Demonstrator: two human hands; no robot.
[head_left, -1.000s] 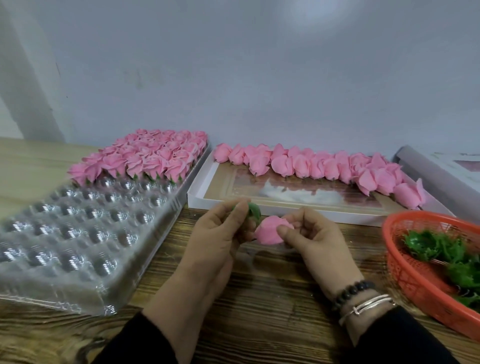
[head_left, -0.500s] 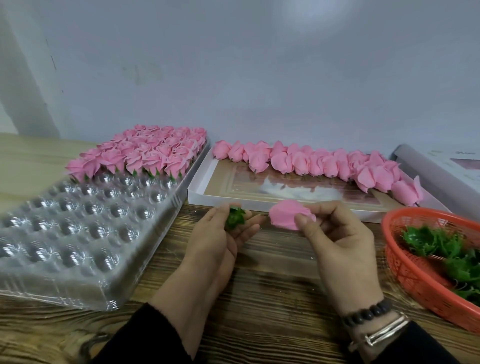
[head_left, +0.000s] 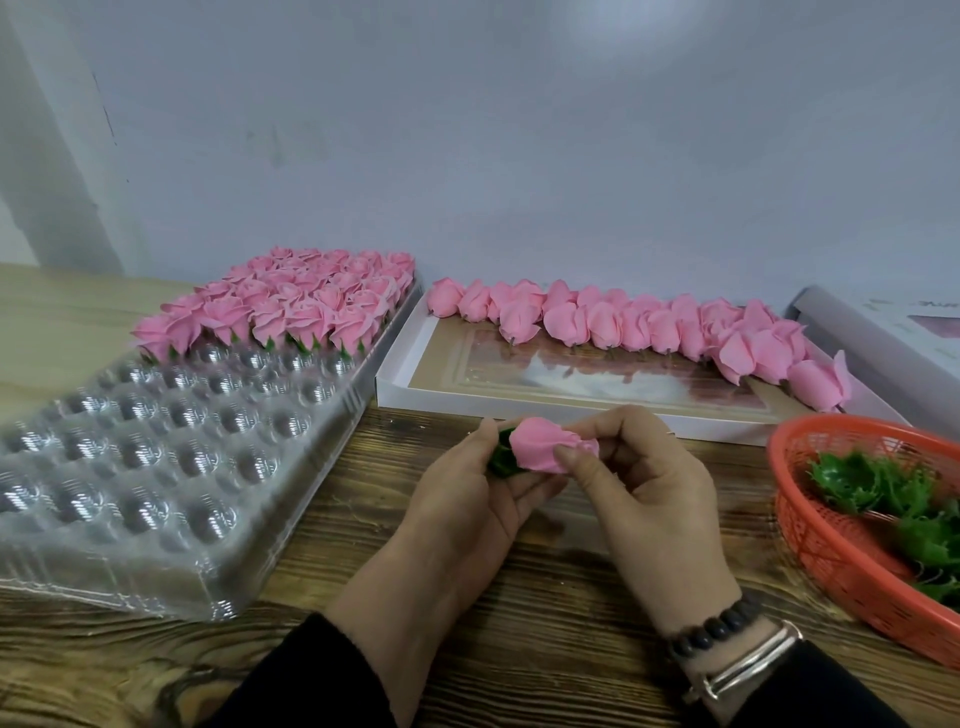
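Over the middle of the wooden bench, a person's left hand pinches a green calyx while the right hand grips a pink rose bud between thumb and fingers, the bud's base pressed into the calyx. This flower looks all but fitted. It has yet to go into the clear plastic tray at the bench's left edge, where finished roses fill only the far rows and the nearer cups stand empty. Along the back edge a white box holds a row of bare buds, and an orange basket at the right edge holds spare calyxes. Most of the job appears to lie ahead.
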